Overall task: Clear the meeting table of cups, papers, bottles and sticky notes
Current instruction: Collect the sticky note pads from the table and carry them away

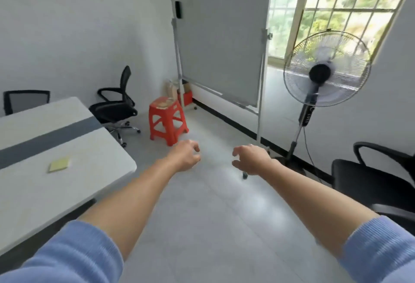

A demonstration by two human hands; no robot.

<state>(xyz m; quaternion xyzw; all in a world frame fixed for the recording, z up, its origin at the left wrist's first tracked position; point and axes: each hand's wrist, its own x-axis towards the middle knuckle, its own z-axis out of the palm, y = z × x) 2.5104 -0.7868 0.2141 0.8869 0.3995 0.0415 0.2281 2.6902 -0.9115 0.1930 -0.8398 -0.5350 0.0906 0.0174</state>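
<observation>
We're looking at a meeting table that's mostly bare in the part showing, so we're guessing we're getting near the end. Its far left is running out of frame, can't tell what's there. Both arms are stretching out over the floor, left hand and right hand loosely curled, holding nothing. One yellow sticky note pad is sitting near the table's middle, waiting for pickup.

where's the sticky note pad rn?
Head view, left side: the yellow sticky note pad lies flat on the white meeting table, just nearer than its grey stripe, left of the empty left hand.
</observation>
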